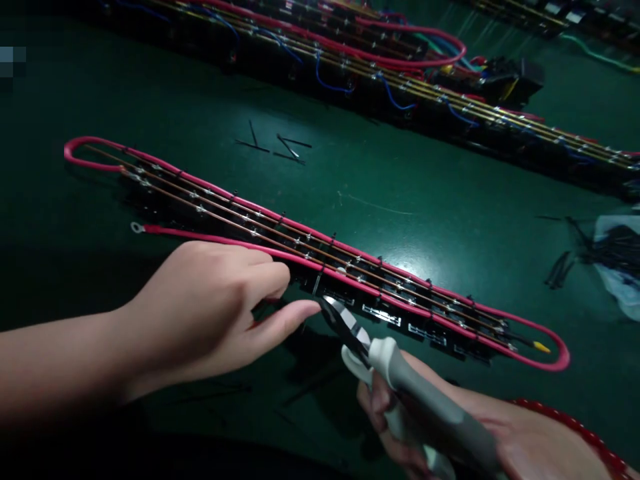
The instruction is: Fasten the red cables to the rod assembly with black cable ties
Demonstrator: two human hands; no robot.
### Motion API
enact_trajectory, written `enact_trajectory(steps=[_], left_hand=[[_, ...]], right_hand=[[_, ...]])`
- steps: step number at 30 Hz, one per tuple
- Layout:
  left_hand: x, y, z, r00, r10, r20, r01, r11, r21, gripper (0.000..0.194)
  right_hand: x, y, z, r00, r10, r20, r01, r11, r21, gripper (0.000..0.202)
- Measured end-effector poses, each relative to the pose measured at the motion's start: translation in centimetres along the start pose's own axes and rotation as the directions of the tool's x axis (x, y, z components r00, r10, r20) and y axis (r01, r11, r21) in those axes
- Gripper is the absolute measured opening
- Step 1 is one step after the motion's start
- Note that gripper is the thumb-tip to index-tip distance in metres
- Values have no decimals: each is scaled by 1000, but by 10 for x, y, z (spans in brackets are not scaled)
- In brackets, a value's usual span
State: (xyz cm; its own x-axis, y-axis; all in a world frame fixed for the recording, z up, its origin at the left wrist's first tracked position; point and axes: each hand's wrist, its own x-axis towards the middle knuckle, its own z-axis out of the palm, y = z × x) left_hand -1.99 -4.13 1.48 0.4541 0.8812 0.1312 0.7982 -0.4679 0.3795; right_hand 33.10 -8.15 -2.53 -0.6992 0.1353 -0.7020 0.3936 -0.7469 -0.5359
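Note:
A long black strip assembly with copper rods [280, 235] lies diagonally on the green table. A red cable [400, 270] loops round it, tied along its length with black zip ties; its ring terminal [137, 227] lies at the left. My left hand [225, 300] rests at the strip's lower edge, fingers curled, thumb reaching toward the plier tips; whatever it may pinch is hidden. Grey-handled cutting pliers [425, 393] are in my right hand [450, 413], their jaws just beside my left thumb, below the red cable.
Behind lies a longer assembly [370, 70] with brass rods, blue wires and red cable. Cut zip-tie pieces [287, 148] lie on the green table [200, 127]. At the right edge, black zip ties spill from a plastic bag [617, 293].

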Motion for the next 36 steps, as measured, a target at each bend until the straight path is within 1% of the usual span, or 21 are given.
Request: enact_trajectory(steps=[1,2,4,5,7,9,11,12,14,15,17,22,27,29,31,33,36], left_hand=[[0,1,2,1000,-28,3,28,997,-73,34],[0,3,4,999,-54,9,54,988,-143,31],[2,5,8,994,-104,23,107,963,-247,24],[3,6,10,992,-121,39,127,948,-292,22],[6,6,12,988,-141,57,152,915,-373,16],[8,4,13,987,-149,57,158,889,-429,12],[9,3,12,986,-149,71,165,876,-454,13],[9,2,12,985,-147,88,171,871,-460,13],[10,2,10,981,-146,128,190,861,-471,16],[11,2,10,979,-149,141,199,856,-478,17],[11,2,9,977,-155,146,208,846,-491,17],[12,3,8,975,-174,142,222,823,-522,15],[12,3,8,977,-169,132,213,825,-524,16],[12,3,8,978,-165,125,206,831,-517,16],[11,3,8,980,-156,122,196,836,-512,16],[11,2,8,981,-146,124,190,839,-510,16],[12,1,9,981,-151,125,194,837,-512,16]], right_hand=[[13,-20,-4,1000,-1,-25,1,1000,24,76],[24,-39,-6,1000,1,-19,0,999,49,76],[39,-70,-1,1000,23,7,-24,996,89,77],[40,-79,4,999,38,14,-39,993,107,77],[34,-87,17,999,47,12,-49,986,156,77],[21,-85,26,999,38,-6,-36,974,225,75],[12,-80,30,999,12,-29,-3,956,293,73],[10,-77,29,999,-9,-32,19,947,322,74],[9,-72,26,999,-48,4,43,932,360,79],[10,-70,24,998,-59,27,44,926,375,81],[12,-68,21,998,-58,36,39,919,392,79],[14,-71,23,997,-61,-37,70,922,380,70],[13,-81,33,991,46,-126,5,926,377,69],[12,-82,37,983,43,-176,23,935,354,64],[11,-80,40,977,13,-212,58,945,322,59],[11,-75,39,978,-17,-207,79,952,296,59],[13,-65,32,990,-23,-139,61,960,273,65]])
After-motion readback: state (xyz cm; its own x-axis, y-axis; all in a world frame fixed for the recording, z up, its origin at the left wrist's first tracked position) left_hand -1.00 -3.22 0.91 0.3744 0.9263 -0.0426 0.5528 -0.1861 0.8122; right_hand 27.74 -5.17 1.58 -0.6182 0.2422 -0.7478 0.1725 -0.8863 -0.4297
